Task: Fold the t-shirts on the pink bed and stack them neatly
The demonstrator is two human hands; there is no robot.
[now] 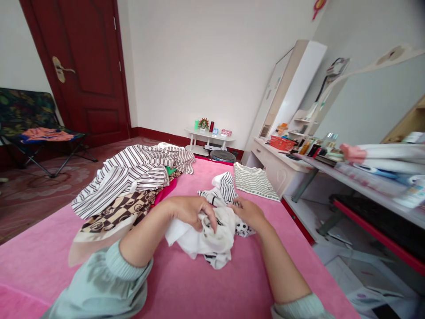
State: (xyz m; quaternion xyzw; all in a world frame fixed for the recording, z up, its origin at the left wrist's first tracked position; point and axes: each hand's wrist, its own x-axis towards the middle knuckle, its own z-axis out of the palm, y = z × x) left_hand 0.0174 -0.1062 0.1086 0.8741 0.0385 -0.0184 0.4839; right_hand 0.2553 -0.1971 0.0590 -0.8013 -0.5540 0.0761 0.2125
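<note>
Together on the pink bed (186, 283): left hand (191, 212) clenched in bunched white garment (207, 239), right hand (248, 212) pinching its patterned edge, striped clothes (133, 170) heaped just beside.

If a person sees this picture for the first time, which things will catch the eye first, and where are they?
First, the two bare hands at the centre: the left hand grips a crumpled white garment with black print, and the right hand rests on its right side. They lie on a bright pink bedcover filling the lower picture. Behind, to the left, sits a heap of striped clothes, and a dark red door stands at upper left.
</note>
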